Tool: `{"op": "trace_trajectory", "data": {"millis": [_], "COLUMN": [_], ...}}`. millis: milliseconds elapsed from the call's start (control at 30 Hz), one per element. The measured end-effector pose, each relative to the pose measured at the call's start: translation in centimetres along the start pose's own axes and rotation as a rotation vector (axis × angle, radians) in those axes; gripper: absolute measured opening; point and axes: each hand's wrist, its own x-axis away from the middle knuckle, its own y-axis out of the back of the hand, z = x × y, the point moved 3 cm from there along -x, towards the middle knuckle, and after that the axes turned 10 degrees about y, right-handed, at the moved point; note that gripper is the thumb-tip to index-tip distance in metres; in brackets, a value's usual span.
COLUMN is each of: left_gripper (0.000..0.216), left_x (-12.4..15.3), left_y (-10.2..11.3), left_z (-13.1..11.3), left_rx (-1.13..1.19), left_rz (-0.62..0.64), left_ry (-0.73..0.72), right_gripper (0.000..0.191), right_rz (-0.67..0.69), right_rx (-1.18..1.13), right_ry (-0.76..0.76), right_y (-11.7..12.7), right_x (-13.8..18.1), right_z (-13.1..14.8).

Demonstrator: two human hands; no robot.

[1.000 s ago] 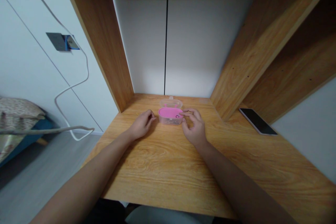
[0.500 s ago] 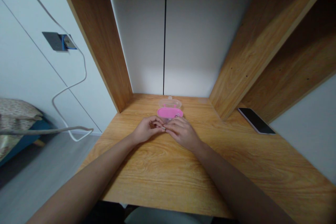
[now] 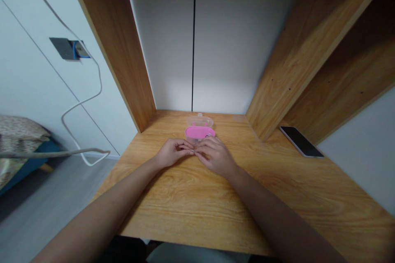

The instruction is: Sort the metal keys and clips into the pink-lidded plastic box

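My left hand (image 3: 172,153) and my right hand (image 3: 217,156) meet fingertip to fingertip above the wooden desk. Both are closed in a pinch around one tiny, pale, shiny thing (image 3: 193,151), too small to name. Just behind my fingers stands a small oval plastic case (image 3: 197,132) with a pink inside and a clear body. Its clear lid (image 3: 202,121) is tipped back, away from me. A small dark ring-like item (image 3: 207,136) shows at the case's right side, partly hidden by my right fingers.
A phone (image 3: 301,141) lies face up on the wooden desk (image 3: 185,205) at the right, beside a wooden upright panel (image 3: 277,86). Another panel (image 3: 120,65) rises at the left. A white cable (image 3: 100,78) hangs before the wall socket (image 3: 69,48).
My hands stay almost in place, with only slight finger movement and a small lowering. The shiny thing between the fingertips shows less. The case has not moved.
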Motion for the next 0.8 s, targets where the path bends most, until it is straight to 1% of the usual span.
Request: {"op": "trace_trajectory", "data": {"millis": [167, 367, 567, 800], "left_gripper": [0.027, 0.024, 0.026, 0.025], "left_x": [0.01, 0.02, -0.03, -0.08], "left_y": [-0.02, -0.04, -0.01, -0.01], "left_z": [-0.19, -0.16, 0.05, 0.16], "left_rx": [-0.012, 0.015, 0.032, 0.045], "left_rz": [-0.019, -0.001, -0.012, -0.023], "left_ry": [-0.016, 0.005, 0.032, 0.034], "right_gripper": [0.013, 0.013, 0.013, 0.015], "right_rz": [0.002, 0.019, 0.041, 0.005], "right_rx": [0.011, 0.012, 0.051, 0.059], "right_ry": [-0.020, -0.004, 0.001, 0.012], "right_y": [0.17, 0.19, 0.18, 0.25], "right_x": [-0.03, -0.09, -0.07, 0.07], "right_z": [0.14, 0.25, 0.15, 0.13]}}
